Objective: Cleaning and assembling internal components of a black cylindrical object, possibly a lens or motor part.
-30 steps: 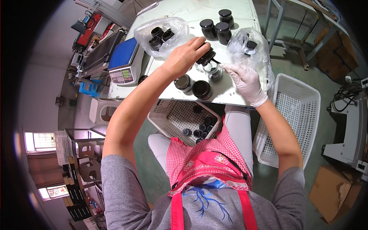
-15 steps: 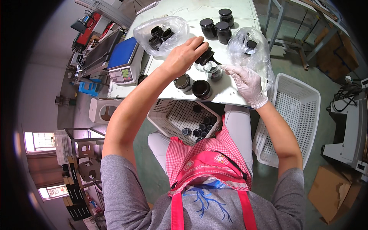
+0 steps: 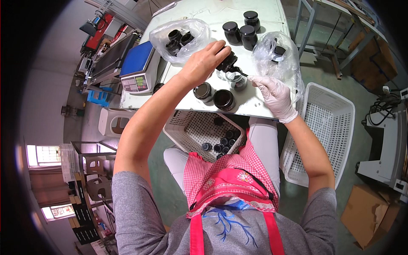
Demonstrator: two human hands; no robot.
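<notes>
Above and left of the clear jar (image 3: 239, 84), our left hand (image 3: 205, 63) has its fingers wrapped around a tilted dark jar (image 3: 226, 63); we do well to hold its mouth low over the clear jar's rim, so nothing falls outside. Right of the clear jar, our gloved right hand (image 3: 274, 97) pinches its fingers on what seems a thin dark tool (image 3: 243, 75), its tip hard to make out; short, slow strokes should suit it best.
</notes>
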